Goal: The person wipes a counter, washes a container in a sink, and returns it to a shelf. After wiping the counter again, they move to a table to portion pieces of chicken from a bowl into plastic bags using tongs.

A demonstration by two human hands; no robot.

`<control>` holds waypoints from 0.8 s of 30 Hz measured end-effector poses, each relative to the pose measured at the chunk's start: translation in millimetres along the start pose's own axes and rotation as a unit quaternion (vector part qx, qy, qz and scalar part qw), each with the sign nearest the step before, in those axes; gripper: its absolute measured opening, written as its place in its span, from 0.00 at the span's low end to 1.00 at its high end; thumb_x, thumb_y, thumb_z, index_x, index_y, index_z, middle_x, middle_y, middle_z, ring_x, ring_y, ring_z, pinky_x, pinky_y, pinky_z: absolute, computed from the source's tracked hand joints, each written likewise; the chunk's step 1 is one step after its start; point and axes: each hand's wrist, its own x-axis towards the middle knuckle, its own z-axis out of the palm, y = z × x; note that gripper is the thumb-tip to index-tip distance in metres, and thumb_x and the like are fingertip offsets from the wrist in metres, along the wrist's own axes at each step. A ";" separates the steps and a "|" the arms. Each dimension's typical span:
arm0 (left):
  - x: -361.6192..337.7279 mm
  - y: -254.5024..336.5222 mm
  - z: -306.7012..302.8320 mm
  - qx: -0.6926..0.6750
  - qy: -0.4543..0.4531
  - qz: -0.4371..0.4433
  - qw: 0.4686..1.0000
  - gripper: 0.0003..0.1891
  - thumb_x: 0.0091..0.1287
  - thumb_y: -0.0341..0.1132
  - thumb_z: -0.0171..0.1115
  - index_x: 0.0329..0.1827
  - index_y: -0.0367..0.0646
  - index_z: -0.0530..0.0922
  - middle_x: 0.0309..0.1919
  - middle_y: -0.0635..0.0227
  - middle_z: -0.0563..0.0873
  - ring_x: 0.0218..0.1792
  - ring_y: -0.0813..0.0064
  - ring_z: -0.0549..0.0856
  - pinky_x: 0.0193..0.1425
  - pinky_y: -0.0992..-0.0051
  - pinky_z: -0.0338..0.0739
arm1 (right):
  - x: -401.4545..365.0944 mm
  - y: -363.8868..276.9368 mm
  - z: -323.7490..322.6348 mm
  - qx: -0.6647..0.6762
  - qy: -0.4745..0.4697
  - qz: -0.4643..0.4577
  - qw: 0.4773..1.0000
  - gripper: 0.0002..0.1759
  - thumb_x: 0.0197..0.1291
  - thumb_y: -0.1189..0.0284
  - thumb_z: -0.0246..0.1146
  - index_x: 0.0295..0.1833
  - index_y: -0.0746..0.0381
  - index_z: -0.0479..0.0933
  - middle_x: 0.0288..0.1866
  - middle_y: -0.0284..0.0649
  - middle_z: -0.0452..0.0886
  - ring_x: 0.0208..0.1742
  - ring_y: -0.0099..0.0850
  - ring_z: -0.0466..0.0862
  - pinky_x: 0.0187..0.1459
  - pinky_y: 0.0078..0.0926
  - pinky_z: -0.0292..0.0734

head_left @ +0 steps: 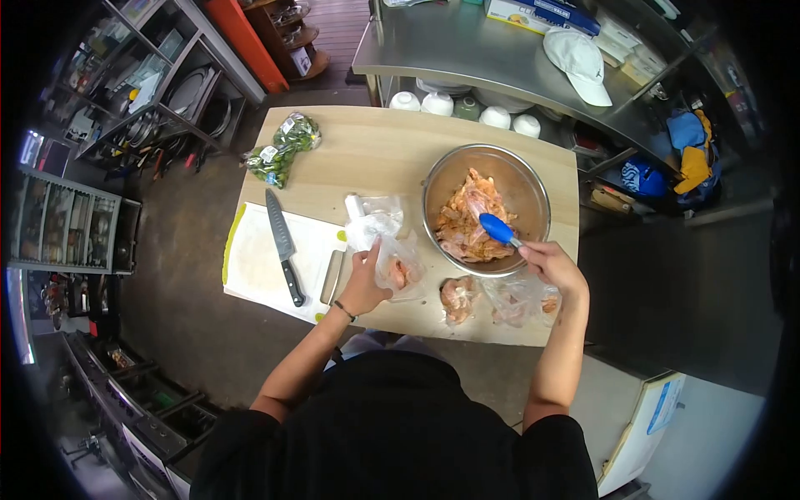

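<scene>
My right hand (552, 265) is closed round the handle of a blue-headed spoon (497, 228), its head against seasoned raw meat (473, 218) in a steel mixing bowl (533, 179). The spoon's handle crosses the bowl's near rim. To the left, my left hand (364, 282) grips the side of a clear plastic bag (410, 260) with a piece of raw meat in it. White crumpled plastic (372, 221) lies just beyond those fingers. In front of the bowl are a bagged piece of meat (457, 300) and another clear bag (508, 302).
A kitchen knife (283, 242) lies on the white cutting board (250, 262) at left. Bagged green vegetables (283, 150) sit at the wooden table's (358, 137) far left corner. Beyond stands a steel counter (467, 42) with a white cap (575, 62) on it and white bowls (437, 104) below.
</scene>
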 end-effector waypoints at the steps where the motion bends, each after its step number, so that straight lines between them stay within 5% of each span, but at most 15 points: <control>1: 0.8 -0.3 -0.6 -0.003 -0.002 0.001 1.000 0.58 0.38 0.28 0.70 0.74 0.43 0.42 0.53 0.42 0.61 0.57 0.46 0.65 0.63 0.64 0.65 | -9.2 0.0 4.1 0.000 -0.019 -0.020 1.000 0.16 0.63 0.63 0.60 0.49 0.63 0.80 0.24 0.29 0.74 0.23 0.19 0.67 0.27 0.19 0.64; 5: 4.0 -5.7 0.3 -0.005 0.010 -0.002 1.000 0.59 0.37 0.29 0.70 0.74 0.43 0.43 0.53 0.43 0.61 0.55 0.48 0.64 0.63 0.65 0.65 | -33.8 -2.0 62.0 0.001 -0.042 -0.131 0.990 0.17 0.61 0.63 0.62 0.50 0.64 0.79 0.27 0.33 0.78 0.30 0.21 0.74 0.35 0.20 0.70; 7: 4.3 -11.2 3.0 -0.030 0.040 0.012 0.999 0.59 0.34 0.29 0.72 0.74 0.44 0.47 0.50 0.50 0.63 0.51 0.54 0.67 0.61 0.68 0.65 | -30.9 5.3 95.0 -0.139 -0.024 -0.185 0.972 0.20 0.59 0.61 0.62 0.50 0.65 0.78 0.32 0.41 0.82 0.39 0.29 0.81 0.44 0.24 0.74; 8: 3.6 -9.5 1.5 -0.029 0.043 0.011 0.999 0.59 0.34 0.29 0.72 0.74 0.44 0.47 0.50 0.50 0.63 0.51 0.54 0.67 0.61 0.68 0.65 | -28.2 8.3 111.8 -0.139 -0.027 -0.187 0.972 0.20 0.59 0.61 0.62 0.50 0.65 0.78 0.32 0.41 0.82 0.39 0.29 0.81 0.44 0.24 0.74; 9: 2.6 -7.5 -0.2 -0.016 0.036 0.018 0.999 0.59 0.35 0.28 0.71 0.74 0.45 0.45 0.50 0.47 0.62 0.53 0.52 0.64 0.62 0.67 0.64 | -24.7 11.7 129.0 -0.284 0.026 -0.197 0.938 0.21 0.59 0.60 0.60 0.51 0.63 0.78 0.31 0.42 0.82 0.36 0.33 0.82 0.41 0.30 0.75; 10: 1.2 -4.9 -1.4 -0.003 0.028 0.026 0.999 0.59 0.36 0.28 0.70 0.74 0.46 0.44 0.50 0.44 0.61 0.54 0.50 0.62 0.63 0.66 0.64 | -19.6 14.6 145.0 -0.422 0.079 -0.200 0.881 0.22 0.59 0.58 0.59 0.52 0.62 0.77 0.30 0.43 0.82 0.34 0.37 0.82 0.38 0.36 0.75; 11: 0.1 -1.4 -1.8 -0.002 0.028 0.025 0.999 0.59 0.36 0.28 0.70 0.74 0.46 0.44 0.50 0.44 0.61 0.54 0.50 0.62 0.63 0.66 0.64 | -9.2 16.5 161.2 -0.422 0.078 -0.201 0.881 0.22 0.59 0.58 0.59 0.52 0.62 0.77 0.30 0.43 0.82 0.34 0.37 0.82 0.38 0.36 0.75; 13: -0.5 5.5 -0.6 0.031 0.036 0.017 0.999 0.59 0.35 0.26 0.70 0.75 0.48 0.45 0.50 0.44 0.61 0.55 0.50 0.61 0.63 0.66 0.63 | 7.0 15.0 181.9 -0.523 0.058 -0.068 0.847 0.24 0.57 0.56 0.59 0.56 0.58 0.74 0.39 0.42 0.83 0.43 0.45 0.82 0.45 0.39 0.77; 17: -2.7 2.9 -2.0 0.048 0.064 -0.003 0.997 0.59 0.35 0.24 0.69 0.75 0.49 0.45 0.50 0.44 0.60 0.55 0.50 0.62 0.63 0.66 0.64 | -14.8 5.5 172.8 -0.503 0.099 -0.091 0.853 0.25 0.57 0.56 0.59 0.58 0.56 0.72 0.36 0.43 0.83 0.40 0.45 0.82 0.41 0.40 0.77; 19: -3.6 3.4 -6.8 0.037 0.061 -0.019 0.997 0.58 0.36 0.23 0.68 0.75 0.49 0.45 0.50 0.43 0.60 0.55 0.49 0.62 0.63 0.66 0.64 | -33.9 7.0 141.5 -0.392 0.147 -0.179 0.890 0.24 0.57 0.57 0.60 0.57 0.57 0.72 0.33 0.46 0.82 0.37 0.46 0.82 0.39 0.41 0.77; 24: -3.1 0.4 -9.9 0.035 0.071 -0.029 0.996 0.56 0.38 0.22 0.66 0.74 0.49 0.47 0.50 0.44 0.60 0.55 0.49 0.64 0.62 0.66 0.66 | -50.1 -2.9 73.2 -0.323 0.195 -0.030 0.926 0.29 0.51 0.62 0.66 0.58 0.60 0.69 0.35 0.48 0.79 0.40 0.49 0.81 0.41 0.42 0.76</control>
